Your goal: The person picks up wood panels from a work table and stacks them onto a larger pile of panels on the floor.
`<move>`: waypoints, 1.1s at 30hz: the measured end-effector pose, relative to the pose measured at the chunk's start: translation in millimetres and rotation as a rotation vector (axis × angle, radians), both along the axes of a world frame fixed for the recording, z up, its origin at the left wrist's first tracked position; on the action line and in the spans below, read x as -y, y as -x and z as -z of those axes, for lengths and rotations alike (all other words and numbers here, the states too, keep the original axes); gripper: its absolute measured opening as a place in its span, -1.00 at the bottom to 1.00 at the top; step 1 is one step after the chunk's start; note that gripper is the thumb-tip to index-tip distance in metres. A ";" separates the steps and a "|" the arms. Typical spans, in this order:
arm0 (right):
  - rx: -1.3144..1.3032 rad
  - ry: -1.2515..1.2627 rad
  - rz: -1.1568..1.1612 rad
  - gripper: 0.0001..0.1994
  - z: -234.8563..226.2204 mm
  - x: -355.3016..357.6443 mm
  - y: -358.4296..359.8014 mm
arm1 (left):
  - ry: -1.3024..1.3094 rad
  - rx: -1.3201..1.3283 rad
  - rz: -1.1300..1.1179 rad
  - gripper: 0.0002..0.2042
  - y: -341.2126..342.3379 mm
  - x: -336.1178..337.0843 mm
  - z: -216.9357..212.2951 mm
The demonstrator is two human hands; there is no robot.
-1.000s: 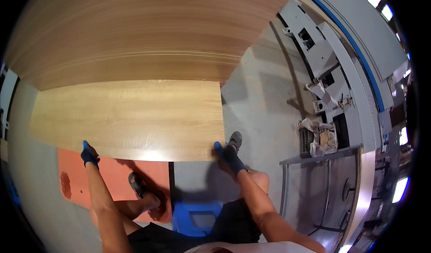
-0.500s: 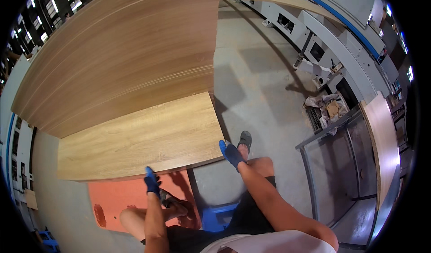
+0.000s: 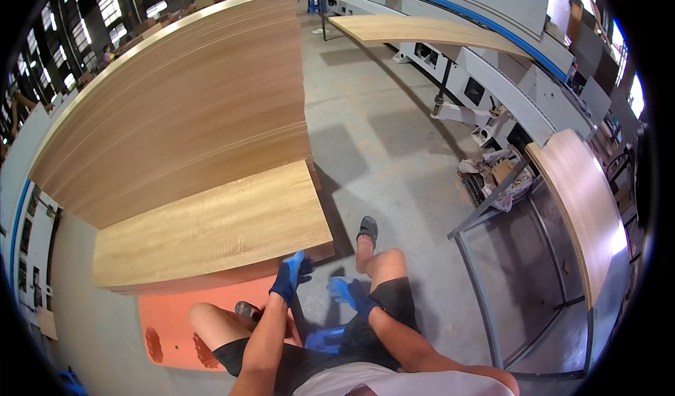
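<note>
Plywood panel (image 3: 211,231), pale and long, lies flat on top of a low stack, its long axis running from our left toward the right, the near right corner pointing at our knees. Our left hand (image 3: 290,275), in a blue glove, reaches that corner with fingers held together, just touching the near edge. Our right hand (image 3: 344,290), gloved too, hangs beside it, fingers loosely spread, holding nothing. Under the stack lies an orange sheet (image 3: 183,322).

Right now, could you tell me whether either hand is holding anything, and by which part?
Left hand touches the near corner of the wooden panel; a grip cannot be told. Right hand holds nothing.
</note>
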State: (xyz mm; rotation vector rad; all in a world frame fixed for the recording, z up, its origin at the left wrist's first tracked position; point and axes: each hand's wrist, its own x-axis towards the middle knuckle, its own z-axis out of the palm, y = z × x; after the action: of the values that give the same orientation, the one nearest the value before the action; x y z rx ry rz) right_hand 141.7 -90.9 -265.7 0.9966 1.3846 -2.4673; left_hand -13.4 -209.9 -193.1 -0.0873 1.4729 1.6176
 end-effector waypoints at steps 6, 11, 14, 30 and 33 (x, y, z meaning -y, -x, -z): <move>-0.159 0.174 -0.047 -0.52 3.2 -24.3 0.7 | -0.091 -0.093 0.063 -0.59 23.0 -36.4 -63.4; -0.181 0.191 -0.032 -0.52 8.8 -24.4 2.0 | -0.168 -0.174 0.150 -0.56 28.6 -65.8 -108.2; -0.163 0.167 -0.004 -0.52 14.6 -21.5 1.6 | -0.237 -0.172 0.218 -0.53 31.6 -94.4 -129.9; -0.685 0.241 0.458 -0.59 -105.2 -111.7 -5.2 | -0.506 -0.025 0.464 -0.39 -13.9 -281.9 -273.6; -0.893 0.070 0.577 -0.55 -188.6 -183.3 -34.4 | -0.639 -0.051 0.566 -0.49 -34.0 -295.9 -280.9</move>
State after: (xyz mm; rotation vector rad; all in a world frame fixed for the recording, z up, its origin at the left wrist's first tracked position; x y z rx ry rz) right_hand 176.1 92.3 -77.1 0.2491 1.2694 -3.6324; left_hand 20.6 85.9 87.8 0.6744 0.8407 1.5292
